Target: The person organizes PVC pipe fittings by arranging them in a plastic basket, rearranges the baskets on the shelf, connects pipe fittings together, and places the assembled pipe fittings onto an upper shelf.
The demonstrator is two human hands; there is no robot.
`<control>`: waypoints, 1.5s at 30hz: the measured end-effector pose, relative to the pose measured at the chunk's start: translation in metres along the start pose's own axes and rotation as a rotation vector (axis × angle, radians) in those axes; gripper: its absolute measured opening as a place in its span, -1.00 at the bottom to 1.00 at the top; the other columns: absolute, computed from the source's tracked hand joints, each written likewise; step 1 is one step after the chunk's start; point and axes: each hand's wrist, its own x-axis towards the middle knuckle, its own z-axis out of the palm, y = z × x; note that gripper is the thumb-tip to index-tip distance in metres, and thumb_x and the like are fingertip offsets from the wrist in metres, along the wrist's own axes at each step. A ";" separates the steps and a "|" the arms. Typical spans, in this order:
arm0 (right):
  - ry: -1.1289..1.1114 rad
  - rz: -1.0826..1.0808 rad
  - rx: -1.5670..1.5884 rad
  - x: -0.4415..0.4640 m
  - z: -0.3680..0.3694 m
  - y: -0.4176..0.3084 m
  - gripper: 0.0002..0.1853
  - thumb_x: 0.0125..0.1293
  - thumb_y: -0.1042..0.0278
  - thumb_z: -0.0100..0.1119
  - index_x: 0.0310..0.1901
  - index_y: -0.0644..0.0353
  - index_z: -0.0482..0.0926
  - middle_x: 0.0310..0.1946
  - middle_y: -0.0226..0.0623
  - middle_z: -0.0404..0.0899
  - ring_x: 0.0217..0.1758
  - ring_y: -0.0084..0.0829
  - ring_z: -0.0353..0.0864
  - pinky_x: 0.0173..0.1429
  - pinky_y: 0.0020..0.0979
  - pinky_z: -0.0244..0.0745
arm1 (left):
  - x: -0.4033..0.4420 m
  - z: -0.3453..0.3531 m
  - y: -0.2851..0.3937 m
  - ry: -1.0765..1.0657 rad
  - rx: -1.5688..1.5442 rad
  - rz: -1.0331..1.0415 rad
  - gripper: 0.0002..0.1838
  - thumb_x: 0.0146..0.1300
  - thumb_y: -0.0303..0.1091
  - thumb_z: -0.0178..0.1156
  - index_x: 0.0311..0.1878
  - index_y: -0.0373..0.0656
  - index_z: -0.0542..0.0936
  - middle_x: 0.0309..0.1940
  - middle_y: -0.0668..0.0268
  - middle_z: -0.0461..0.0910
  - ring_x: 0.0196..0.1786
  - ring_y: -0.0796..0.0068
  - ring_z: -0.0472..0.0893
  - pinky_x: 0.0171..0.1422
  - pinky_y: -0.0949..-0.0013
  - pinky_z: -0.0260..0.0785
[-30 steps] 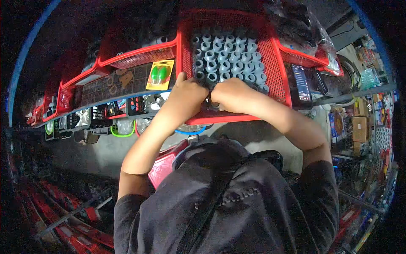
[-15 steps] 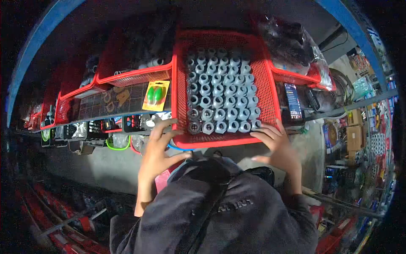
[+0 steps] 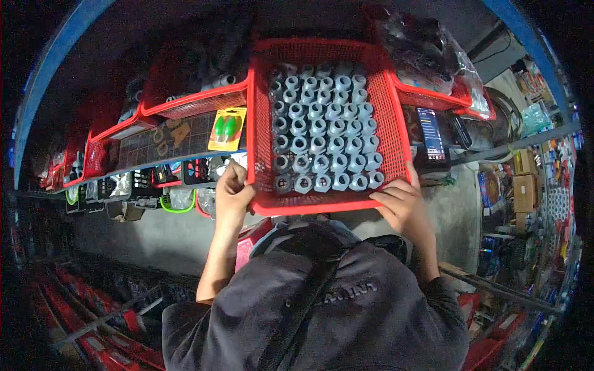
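Note:
A red plastic basket (image 3: 328, 208) stands in front of me, holding rows of grey pipe fittings (image 3: 317, 146) with hexagonal collars, set upright with their openings up. My left hand (image 3: 232, 193) is closed on the basket's front left corner, thumb and fingers bent around the rim. At the front right corner, my right hand (image 3: 401, 203) grips the rim, its fingers over the edge and part of the thumb hidden.
Left of the basket lies a yellow blister pack (image 3: 226, 129) with two green pieces. A lit phone (image 3: 430, 137) lies to the right. Other red baskets (image 3: 195, 104) flank it. Lower bins hang below the shelf. Cardboard boxes (image 3: 525, 191) stand at far right.
Both hands have gone from loosely spread fingers to gripping the basket's front corners. The basket has shifted slightly in view. The yellow pack now sits a little higher in view.

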 end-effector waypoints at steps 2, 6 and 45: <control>-0.017 -0.023 0.017 -0.005 0.000 -0.002 -0.76 -0.20 0.40 0.26 -0.37 0.08 0.59 -0.52 -0.45 0.53 -0.34 -0.48 0.49 0.33 0.07 -0.08 | -0.008 0.001 -0.004 0.032 -0.052 0.000 -0.74 -0.10 -0.65 -0.01 -0.52 -0.06 0.16 -0.61 0.53 0.19 -0.57 0.80 0.20 -0.54 0.68 0.03; -0.040 -0.057 0.048 -0.012 -0.002 -0.006 -0.78 -0.19 0.37 0.26 -0.38 0.08 0.59 -0.54 -0.45 0.52 -0.36 -0.50 0.50 0.31 0.02 0.00 | -0.020 0.005 -0.008 0.076 -0.159 0.015 -0.72 -0.13 -0.66 0.00 -0.56 -0.05 0.15 -0.60 0.53 0.19 -0.53 0.77 0.19 -0.46 0.64 0.03; -0.315 -0.130 0.199 -0.028 -0.008 -0.001 -0.68 -0.17 0.34 0.14 -0.25 0.03 0.58 -0.44 -0.44 0.56 -0.25 -0.44 0.53 0.29 -0.14 0.16 | -0.059 -0.010 -0.025 0.089 -0.147 -0.065 -0.78 -0.11 -0.55 0.06 -0.56 -0.09 0.19 -0.60 0.51 0.20 -0.53 0.72 0.21 -0.47 0.60 0.02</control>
